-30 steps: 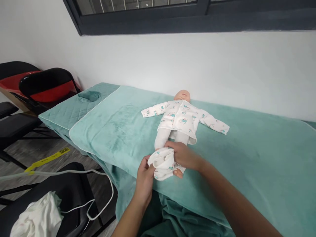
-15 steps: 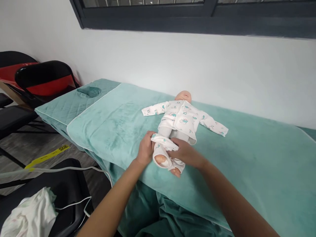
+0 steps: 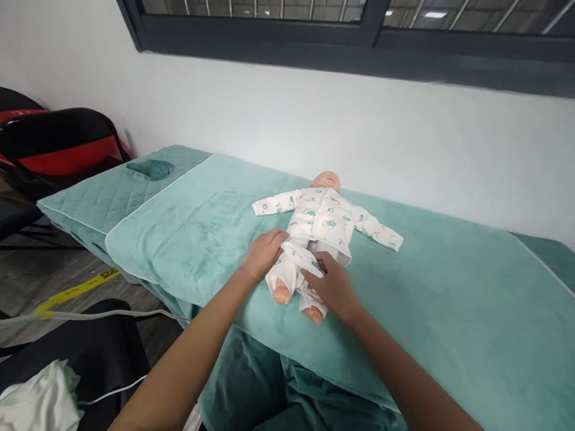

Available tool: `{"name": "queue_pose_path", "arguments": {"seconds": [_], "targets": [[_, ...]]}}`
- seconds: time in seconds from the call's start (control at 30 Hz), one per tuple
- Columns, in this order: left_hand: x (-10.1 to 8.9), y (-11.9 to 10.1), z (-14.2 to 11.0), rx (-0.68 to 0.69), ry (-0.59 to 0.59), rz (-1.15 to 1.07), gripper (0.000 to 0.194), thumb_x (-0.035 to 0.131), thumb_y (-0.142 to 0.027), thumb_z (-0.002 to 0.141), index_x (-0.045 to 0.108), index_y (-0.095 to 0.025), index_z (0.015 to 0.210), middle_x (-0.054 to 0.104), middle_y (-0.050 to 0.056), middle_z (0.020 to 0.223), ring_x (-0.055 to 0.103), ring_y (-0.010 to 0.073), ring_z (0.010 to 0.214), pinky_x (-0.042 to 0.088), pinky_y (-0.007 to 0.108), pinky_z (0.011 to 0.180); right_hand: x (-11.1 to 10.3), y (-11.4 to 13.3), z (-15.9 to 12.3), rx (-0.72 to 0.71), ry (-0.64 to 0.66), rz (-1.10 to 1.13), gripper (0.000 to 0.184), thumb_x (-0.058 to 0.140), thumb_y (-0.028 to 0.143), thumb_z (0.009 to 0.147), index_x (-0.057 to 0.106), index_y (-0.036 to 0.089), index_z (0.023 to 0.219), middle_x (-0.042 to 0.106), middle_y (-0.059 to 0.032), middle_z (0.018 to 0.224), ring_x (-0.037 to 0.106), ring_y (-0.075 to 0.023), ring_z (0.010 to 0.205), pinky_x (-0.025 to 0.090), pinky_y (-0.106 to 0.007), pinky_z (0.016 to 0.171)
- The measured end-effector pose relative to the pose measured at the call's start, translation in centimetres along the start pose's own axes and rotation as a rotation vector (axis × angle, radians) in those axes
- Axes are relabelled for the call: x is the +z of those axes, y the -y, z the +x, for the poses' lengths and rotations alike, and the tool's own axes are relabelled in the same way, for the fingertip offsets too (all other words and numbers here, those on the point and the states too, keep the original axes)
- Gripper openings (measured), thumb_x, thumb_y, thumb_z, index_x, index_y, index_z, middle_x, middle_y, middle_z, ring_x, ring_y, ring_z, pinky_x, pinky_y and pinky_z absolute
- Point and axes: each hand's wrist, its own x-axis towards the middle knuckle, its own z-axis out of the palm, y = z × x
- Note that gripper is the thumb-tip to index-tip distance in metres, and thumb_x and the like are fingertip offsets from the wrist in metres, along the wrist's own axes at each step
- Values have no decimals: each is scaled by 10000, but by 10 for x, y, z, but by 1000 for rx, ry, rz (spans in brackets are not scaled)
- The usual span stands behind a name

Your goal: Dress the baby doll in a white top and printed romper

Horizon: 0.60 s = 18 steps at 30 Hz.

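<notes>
A baby doll (image 3: 326,179) lies on its back, its head toward the wall and its feet toward me. It wears a white printed jacket (image 3: 326,218) with both sleeves spread out. Matching printed pants (image 3: 299,257) are around its lower legs, and both bare feet stick out of the leg openings. My left hand (image 3: 265,254) is closed on the waistband at the left side. On the right side, my right hand (image 3: 332,284) grips the waistband too. Part of the doll's grey-white body shows between jacket and pants.
The doll lies on a bed with a teal cover (image 3: 188,239); a face hole (image 3: 150,169) is at its left end. A black chair (image 3: 90,353) with a crumpled white cloth (image 3: 42,398) stands at lower left. Behind the bed rises a white wall with a window.
Both hands have drawn the pants higher up the doll's legs, toward the jacket. More of the feet now shows. The camera view has shifted a little.
</notes>
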Motion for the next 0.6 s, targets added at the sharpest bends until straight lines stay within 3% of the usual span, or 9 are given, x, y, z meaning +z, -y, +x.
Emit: {"name": "queue_pose_path", "arguments": {"seconds": [0.17, 0.3, 0.37, 0.47, 0.6], "targets": [[-5, -3, -26, -239, -123, -489, 323, 460, -419, 938, 649, -221, 1109, 683, 77, 1091, 614, 220, 1006, 452, 331, 916, -22, -12, 6, -23, -185, 209, 322, 642, 371, 769, 586, 229, 1053, 652, -45, 1055, 592, -200, 927, 446, -303, 755], [-10, -7, -21, -414, -250, -767, 278, 516, -399, 902, 683, -194, 988, 702, 62, 975, 628, 202, 929, 471, 323, 897, -33, -19, 19, -31, -247, 266, 315, 555, 467, 852, 575, 227, 1056, 621, -56, 1066, 578, -186, 880, 461, -311, 748], [-10, -12, -7, -450, -277, -757, 195, 587, -312, 847, 683, -195, 970, 695, 53, 969, 622, 200, 934, 469, 332, 912, -34, -21, 30, -88, -300, 148, 299, 535, 444, 871, 562, 220, 1067, 605, -80, 1121, 574, -209, 947, 468, -348, 812], [-7, -24, 23, -425, -251, -620, 220, 606, -162, 783, 665, -198, 993, 656, 62, 1053, 602, 213, 1011, 457, 369, 958, -32, -22, 45, -247, -276, -252, 318, 601, 369, 840, 565, 187, 1099, 544, -145, 1270, 468, -297, 1194, 393, -437, 985], [1, -47, 53, -357, -30, -328, 424, 721, -156, 692, 616, -199, 1101, 524, 121, 1250, 542, 285, 1151, 441, 417, 986, -27, -12, 59, -246, -179, -682, 343, 612, 328, 850, 573, 150, 1140, 494, -184, 1313, 402, -353, 1204, 385, -449, 955]]}}
